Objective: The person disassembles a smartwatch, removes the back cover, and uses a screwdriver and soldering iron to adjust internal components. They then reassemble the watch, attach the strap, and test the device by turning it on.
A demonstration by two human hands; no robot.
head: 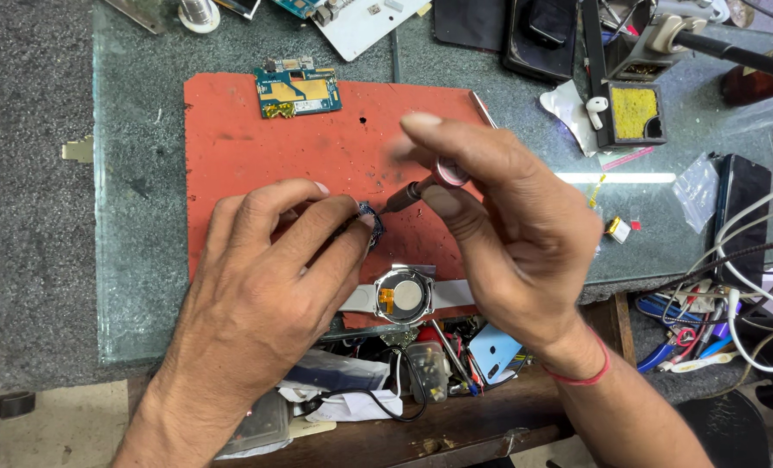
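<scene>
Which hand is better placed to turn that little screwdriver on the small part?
Probably the right hand: its fingers already grip the screwdriver, whose tip meets the small part. The left hand is busy pinching that part steady.

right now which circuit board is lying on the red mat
The green and gold circuit board at the red mat's top edge; the white board lies off it, on the glass.

bare red mat (pixel 239 139) behind hands, circuit board (pixel 297 92) at far edge
</scene>
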